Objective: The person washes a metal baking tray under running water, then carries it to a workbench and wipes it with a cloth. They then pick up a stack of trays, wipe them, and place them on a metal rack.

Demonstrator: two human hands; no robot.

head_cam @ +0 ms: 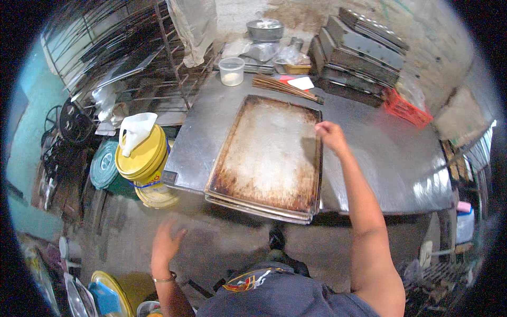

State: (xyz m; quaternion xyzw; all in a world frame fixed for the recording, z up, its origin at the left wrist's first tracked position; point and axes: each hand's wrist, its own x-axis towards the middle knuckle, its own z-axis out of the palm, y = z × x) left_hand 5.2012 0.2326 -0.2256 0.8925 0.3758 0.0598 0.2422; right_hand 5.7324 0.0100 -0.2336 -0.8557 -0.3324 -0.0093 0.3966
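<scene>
A stack of browned metal baking trays point(269, 154) lies on the stainless-steel table point(376, 158), its near end at the table's front edge. My right hand point(332, 135) is at the top tray's right rim, fingers curled; whether it touches the rim or pinches anything is unclear. Low on the left, my left hand point(168, 239) hangs in the air before the table, holding nothing, thumb apart from the blurred fingers. Beyond the trays lie a bundle of thin brown sticks point(285, 88) and a white card-like piece point(301, 83).
Left of the table, a white plastic jug point(136, 130) rests on a yellow lidded bucket point(144, 158). A clear plastic tub point(231, 71), a metal bowl point(265, 31), stacked metal pans point(360, 55) and a red plastic basket point(408, 109) stand towards the back. A rack point(168, 47) stands at the left.
</scene>
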